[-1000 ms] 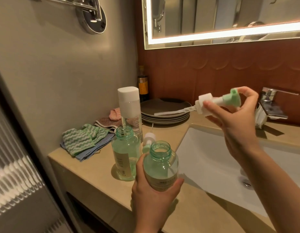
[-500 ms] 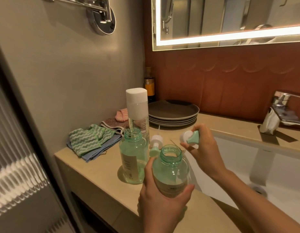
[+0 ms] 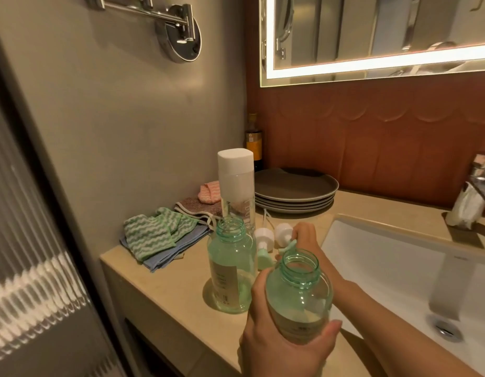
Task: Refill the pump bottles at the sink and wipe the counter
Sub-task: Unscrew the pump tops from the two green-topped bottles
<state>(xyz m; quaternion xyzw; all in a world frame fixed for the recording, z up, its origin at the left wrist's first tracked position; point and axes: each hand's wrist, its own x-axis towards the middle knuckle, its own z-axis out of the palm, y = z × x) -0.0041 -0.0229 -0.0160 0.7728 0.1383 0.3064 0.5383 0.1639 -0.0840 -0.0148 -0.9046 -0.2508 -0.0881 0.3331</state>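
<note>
Left grip (image 3: 276,341): closed round the lower body of a green pump bottle (image 3: 298,292), thumb across the front near the label. The bottle is upright, raised off the desk (image 3: 176,289) at the sink's left edge. Its neck is open and a shallow layer of liquid shows at the bottom.

Right grip (image 3: 308,240): behind that bottle, low over the desk, fingers curled onto the green nozzle of a pump head (image 3: 284,232). The white collar points away from the person. Whether the pump head rests on the desk cannot be told.

Just left of it, a second pump head (image 3: 263,246) lies on the desk. Beside that, a second green bottle (image 3: 230,268) stands upright, uncapped. Directly behind it stands a tall clear bottle (image 3: 237,183) with a white cap.

Further out: folded cloths (image 3: 154,235) by the wall, a stack of grey plates (image 3: 293,189) at the back, a dark bottle (image 3: 253,140) in the corner. The white sink (image 3: 372,254) lies to the right, the faucet (image 3: 480,175) at its far edge.
</note>
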